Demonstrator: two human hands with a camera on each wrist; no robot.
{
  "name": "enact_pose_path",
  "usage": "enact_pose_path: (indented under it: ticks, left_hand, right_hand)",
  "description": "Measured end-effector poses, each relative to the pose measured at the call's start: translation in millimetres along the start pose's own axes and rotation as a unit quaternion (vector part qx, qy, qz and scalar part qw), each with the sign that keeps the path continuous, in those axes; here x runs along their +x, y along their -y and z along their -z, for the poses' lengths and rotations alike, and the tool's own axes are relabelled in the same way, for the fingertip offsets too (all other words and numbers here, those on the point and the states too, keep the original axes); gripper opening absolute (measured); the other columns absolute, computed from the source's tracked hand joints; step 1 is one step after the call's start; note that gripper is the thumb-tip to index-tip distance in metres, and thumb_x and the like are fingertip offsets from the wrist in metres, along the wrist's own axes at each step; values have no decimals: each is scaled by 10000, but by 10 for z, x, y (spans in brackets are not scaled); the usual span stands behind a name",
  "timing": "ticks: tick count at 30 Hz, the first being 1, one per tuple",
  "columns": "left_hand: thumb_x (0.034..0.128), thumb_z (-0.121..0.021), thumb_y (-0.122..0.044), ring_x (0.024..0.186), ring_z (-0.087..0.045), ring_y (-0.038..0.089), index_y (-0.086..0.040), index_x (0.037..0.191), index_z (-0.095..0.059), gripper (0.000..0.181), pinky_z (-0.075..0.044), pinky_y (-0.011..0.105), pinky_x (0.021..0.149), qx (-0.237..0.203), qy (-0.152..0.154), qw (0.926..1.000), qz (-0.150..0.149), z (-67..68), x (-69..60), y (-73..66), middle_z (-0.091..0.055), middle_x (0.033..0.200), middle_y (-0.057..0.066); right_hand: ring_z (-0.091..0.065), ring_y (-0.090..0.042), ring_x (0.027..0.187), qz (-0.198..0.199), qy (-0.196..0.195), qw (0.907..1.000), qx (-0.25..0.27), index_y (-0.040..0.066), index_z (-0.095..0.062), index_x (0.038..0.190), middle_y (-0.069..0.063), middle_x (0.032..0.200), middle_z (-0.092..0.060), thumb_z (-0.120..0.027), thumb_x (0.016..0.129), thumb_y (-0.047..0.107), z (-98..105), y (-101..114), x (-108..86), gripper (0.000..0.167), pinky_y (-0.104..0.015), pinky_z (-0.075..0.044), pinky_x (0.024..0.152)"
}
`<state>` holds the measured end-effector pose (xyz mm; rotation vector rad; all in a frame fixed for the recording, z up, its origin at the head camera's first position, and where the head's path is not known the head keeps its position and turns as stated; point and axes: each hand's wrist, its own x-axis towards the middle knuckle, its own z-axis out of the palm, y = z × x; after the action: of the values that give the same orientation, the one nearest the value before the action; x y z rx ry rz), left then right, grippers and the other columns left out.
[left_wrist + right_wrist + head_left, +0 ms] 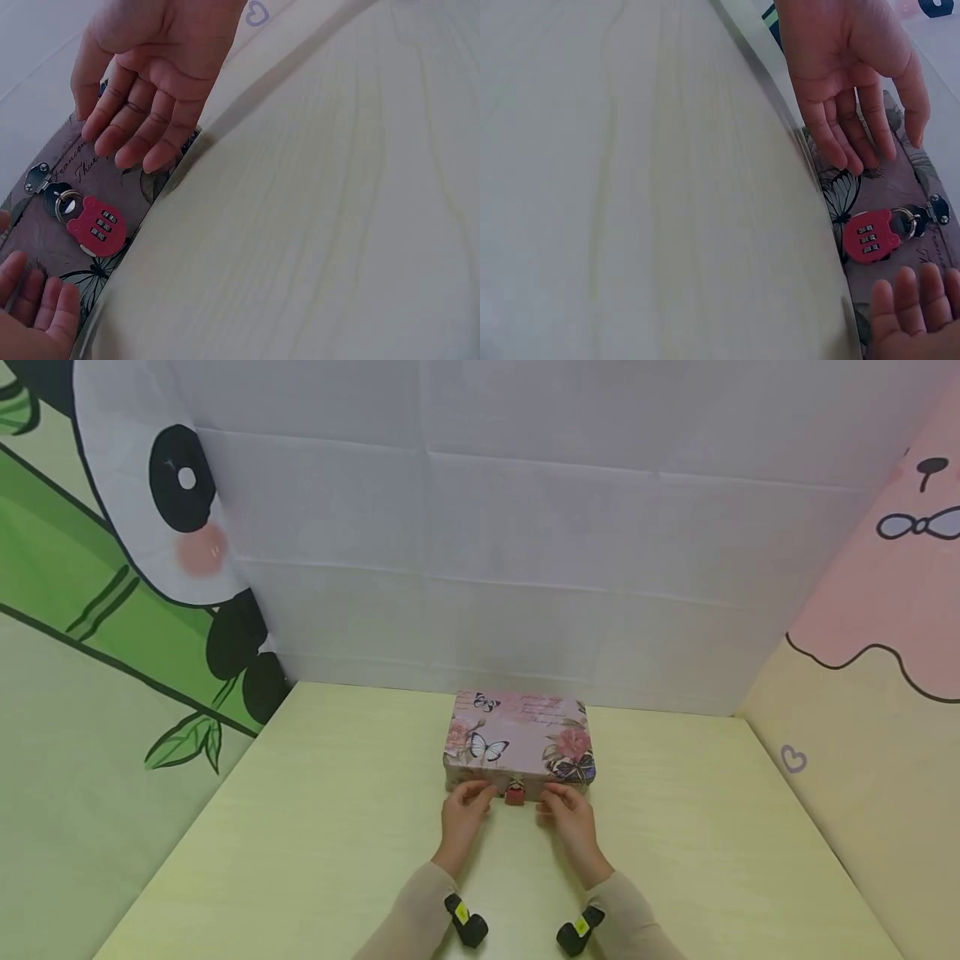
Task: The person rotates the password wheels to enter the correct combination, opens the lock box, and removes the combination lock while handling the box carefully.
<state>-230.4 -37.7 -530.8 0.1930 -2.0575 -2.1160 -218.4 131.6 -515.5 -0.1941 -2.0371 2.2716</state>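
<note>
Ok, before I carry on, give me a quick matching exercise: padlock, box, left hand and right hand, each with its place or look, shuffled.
Things:
1. Padlock
2. Box
3. Left hand
4. Right hand

Places or looks, head view:
A. At the front, right of the padlock
B. Red, hanging from the front latch
C. At the front, left of the padlock
D. Pink top with butterflies and flowers

Pairs: 1-B, 2-D, 3-C, 4-A

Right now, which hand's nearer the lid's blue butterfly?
Right. The right hand is just below that butterfly, at the box front; the left hand is left of the padlock.
</note>
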Motion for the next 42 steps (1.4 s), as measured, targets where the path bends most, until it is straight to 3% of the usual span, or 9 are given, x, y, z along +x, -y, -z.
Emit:
enact_pose_path:
  ticks: [4, 16, 20, 27, 33, 42]
  left_hand:
    - [890, -730, -103, 727, -617, 119, 93, 1016, -688, 236, -507, 191, 651, 124, 31, 9999, -26, -51, 9, 41, -710, 897, 92]
    - [857, -735, -29, 709, -632, 62, 100, 954, -714, 162, -522, 174, 639, 231, 86, 9992, -311, -173, 15, 139, -731, 886, 163]
    - [853, -745, -27, 723, -651, 92, 86, 944, -725, 146, -516, 167, 643, 365, 101, 9984, -421, -183, 9, 136, -734, 890, 168]
    - [856, -750, -43, 747, -662, 128, 46, 939, -751, 122, -499, 166, 650, 745, 138, 9959, -501, -180, 8, 148, -741, 880, 140]
    - [856, -756, -70, 756, -649, 123, 24, 918, -766, 113, -502, 204, 685, 1020, 239, 9918, -728, -147, 12, 176, -744, 872, 118]
    - [872, -754, -82, 761, -643, 112, 11, 913, -769, 103, -502, 204, 687, 1023, 400, 9904, -841, -136, 15, 224, -743, 865, 108]
  right_hand:
    - [-654, -100, 719, -54, -24, 9999, 87, -202, -552, 1155, -113, 867, -691, -565, 983, 10, -47, -62, 31, 273, -239, -583, 643]
    - [-631, -88, 690, 60, -78, 9991, -423, -202, -615, 1091, -165, 828, -697, -603, 951, 6, -138, -167, 71, 251, -204, -565, 633]
    - [-624, -80, 701, 176, 70, 9978, -629, -205, -628, 1087, -158, 831, -697, -607, 947, 7, -135, -197, 89, 255, -199, -559, 653]
    - [-639, -139, 765, 249, 300, 9950, -916, -215, -628, 1105, -255, 906, -691, -577, 948, -25, -122, -160, 66, 251, -254, -574, 704]
    - [-625, -98, 750, 297, 335, 9940, -995, -197, -645, 1107, -215, 904, -702, -596, 939, -14, -118, -209, 87, 253, -218, -558, 688]
    - [-632, -93, 715, 305, 511, 9932, -1003, -215, -633, 1105, -257, 987, -694, -583, 952, -26, -98, -230, 108, 248, -224, -565, 663]
